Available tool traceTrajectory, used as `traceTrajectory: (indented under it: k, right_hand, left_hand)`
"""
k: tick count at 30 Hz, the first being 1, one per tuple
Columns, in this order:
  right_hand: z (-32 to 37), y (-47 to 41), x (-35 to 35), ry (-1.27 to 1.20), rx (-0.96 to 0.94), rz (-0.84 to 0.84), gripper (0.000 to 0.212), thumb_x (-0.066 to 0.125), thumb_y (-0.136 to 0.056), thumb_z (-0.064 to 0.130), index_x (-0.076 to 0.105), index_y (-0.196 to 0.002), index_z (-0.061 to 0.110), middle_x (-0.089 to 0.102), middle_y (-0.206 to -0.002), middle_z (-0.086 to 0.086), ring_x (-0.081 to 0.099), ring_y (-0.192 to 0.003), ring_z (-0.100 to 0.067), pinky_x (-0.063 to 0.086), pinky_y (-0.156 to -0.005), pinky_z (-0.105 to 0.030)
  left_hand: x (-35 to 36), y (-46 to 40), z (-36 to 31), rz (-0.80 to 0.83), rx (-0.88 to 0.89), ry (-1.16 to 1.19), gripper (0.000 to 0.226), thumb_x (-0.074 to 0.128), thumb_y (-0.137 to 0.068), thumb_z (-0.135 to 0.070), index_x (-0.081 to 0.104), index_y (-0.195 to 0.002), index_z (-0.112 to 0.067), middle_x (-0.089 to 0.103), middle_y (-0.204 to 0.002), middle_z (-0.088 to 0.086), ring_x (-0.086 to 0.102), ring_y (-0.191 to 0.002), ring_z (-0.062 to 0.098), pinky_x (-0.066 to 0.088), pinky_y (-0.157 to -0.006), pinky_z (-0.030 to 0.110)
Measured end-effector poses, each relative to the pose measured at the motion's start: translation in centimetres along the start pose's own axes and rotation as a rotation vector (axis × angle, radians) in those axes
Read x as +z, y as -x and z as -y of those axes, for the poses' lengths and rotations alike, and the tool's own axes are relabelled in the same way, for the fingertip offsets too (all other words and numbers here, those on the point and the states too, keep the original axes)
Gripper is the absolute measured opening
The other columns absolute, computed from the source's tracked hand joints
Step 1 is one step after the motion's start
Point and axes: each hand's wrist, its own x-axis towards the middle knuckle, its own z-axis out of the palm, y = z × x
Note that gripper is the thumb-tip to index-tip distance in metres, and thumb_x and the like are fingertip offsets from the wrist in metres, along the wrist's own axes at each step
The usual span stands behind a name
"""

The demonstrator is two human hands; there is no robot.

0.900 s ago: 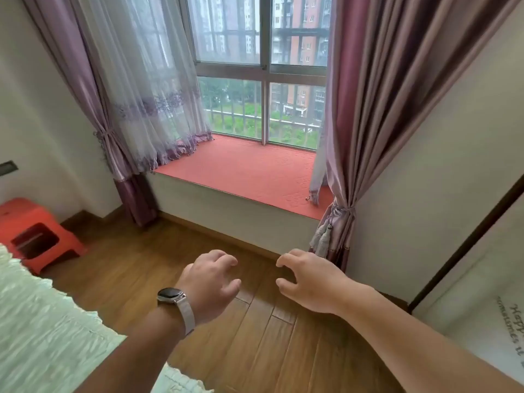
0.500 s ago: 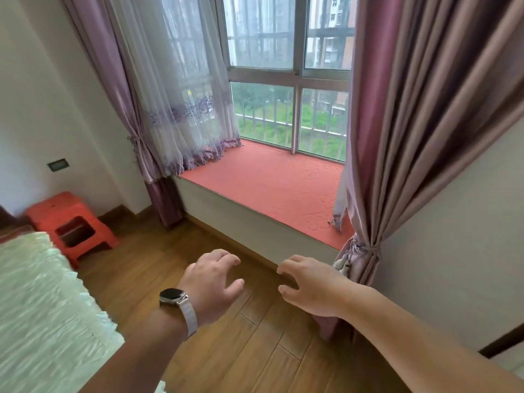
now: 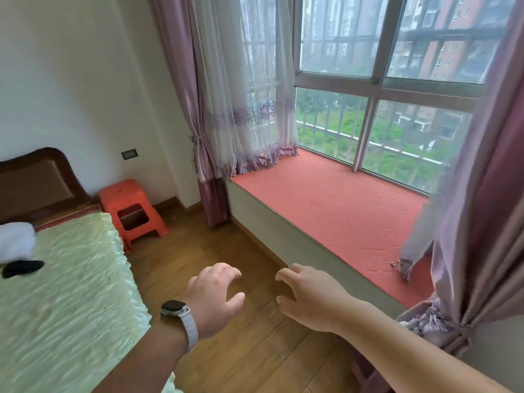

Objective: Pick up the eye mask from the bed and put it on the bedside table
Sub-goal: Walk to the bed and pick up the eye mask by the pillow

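A black eye mask (image 3: 22, 268) lies on the pale green bedspread of the bed (image 3: 71, 302) at the far left, just below a white pillow (image 3: 15, 241). An orange plastic stool (image 3: 131, 209) stands beside the bed's head end, against the wall. My left hand (image 3: 215, 299), with a watch on the wrist, hovers over the wooden floor, fingers apart and holding nothing. My right hand (image 3: 309, 297) hovers beside it, also with fingers apart and nothing in it. Both hands are well to the right of the mask.
A red-cushioned window seat (image 3: 326, 205) runs along the right under a large window. Purple curtains (image 3: 476, 222) hang at both ends, tied back. A brown headboard (image 3: 34, 182) stands at the left wall. Wooden floor (image 3: 204, 251) lies between bed and window seat.
The view has swung left: the bed, its headboard, the pillow and the black eye mask have come into sight. Both hands keep the same empty pose in front.
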Motion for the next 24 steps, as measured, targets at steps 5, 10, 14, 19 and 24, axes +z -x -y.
traceTrajectory:
  k: [5,10,14,19,24]
  right_hand:
    - [0.4,-9.3,1.0,0.039,-0.016,0.032,0.042,0.042,-0.089,0.051,0.043,-0.126,0.031,0.05,-0.125,0.004,0.048,-0.109,-0.022,0.044,-0.082,-0.034]
    - [2.3,-18.8,1.1,0.073,-0.076,0.02,0.043,0.041,-0.088,0.052,0.044,-0.126,0.031,0.05,-0.126,0.004,0.049,-0.109,-0.021,0.043,-0.081,-0.032]
    - [4.4,-24.3,1.6,0.088,-0.145,0.068,0.043,0.042,-0.088,0.051,0.045,-0.126,0.031,0.049,-0.124,0.005,0.049,-0.109,-0.021,0.041,-0.078,-0.032]
    - [7.7,-31.6,0.9,0.096,-0.282,0.061,0.041,0.043,-0.09,0.05,0.045,-0.126,0.03,0.049,-0.125,0.003,0.05,-0.105,-0.02,0.043,-0.078,-0.033]
    - [9.4,-37.4,2.2,0.064,-0.378,0.11,0.043,0.043,-0.089,0.049,0.046,-0.127,0.03,0.049,-0.128,0.004,0.05,-0.104,-0.019,0.043,-0.076,-0.032]
  left_hand:
    - [-0.2,-5.6,6.3,-0.014,-0.051,0.05,0.048,0.043,-0.078,-0.052,0.052,-0.121,-0.033,0.051,-0.127,-0.013,0.045,-0.118,0.011,0.035,-0.091,0.032]
    - [-2.3,-10.9,13.1,-0.08,-0.094,0.053,0.048,0.044,-0.076,-0.051,0.055,-0.117,-0.029,0.055,-0.124,-0.009,0.049,-0.112,0.016,0.038,-0.089,0.035]
    - [-4.2,-12.2,17.0,-0.113,-0.153,0.072,0.044,0.049,-0.079,-0.047,0.056,-0.117,-0.027,0.056,-0.123,-0.008,0.049,-0.114,0.017,0.04,-0.09,0.036]
    - [-6.3,-12.5,22.2,-0.176,-0.262,0.093,0.039,0.055,-0.083,-0.039,0.056,-0.119,-0.023,0.055,-0.125,-0.006,0.048,-0.115,0.016,0.04,-0.095,0.031]
    - [-6.6,-13.4,26.2,-0.183,-0.363,0.115,0.038,0.054,-0.084,-0.042,0.055,-0.119,-0.027,0.053,-0.124,-0.011,0.048,-0.105,0.01,0.041,-0.088,0.027]
